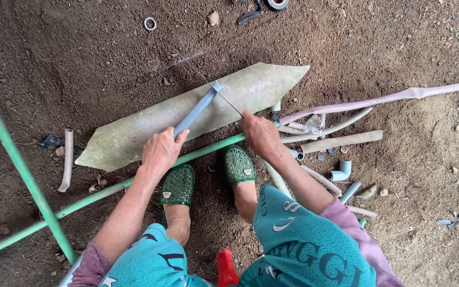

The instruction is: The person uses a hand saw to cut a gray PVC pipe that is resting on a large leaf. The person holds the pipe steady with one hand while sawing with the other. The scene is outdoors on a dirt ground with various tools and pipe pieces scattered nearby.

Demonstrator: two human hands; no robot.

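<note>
While the left hand [160, 151] grips a grey pipe [196, 110], the right hand [260, 133] clasps a smooth green pipe [208, 150].

The ground [81, 58] is rough, matt brown dirt, crumbly with small stones. On it lies a dull grey-green sheet [150, 119] with a weathered, mottled, matt face, and across its six o'clock edge runs a smooth green pipe [208, 150] of painted look. The saw's grey handle [197, 109] looks like smooth plastic, its blade [229, 101] thin metal; the woven-pattern green shoes [177, 186] look like moulded plastic.
</note>
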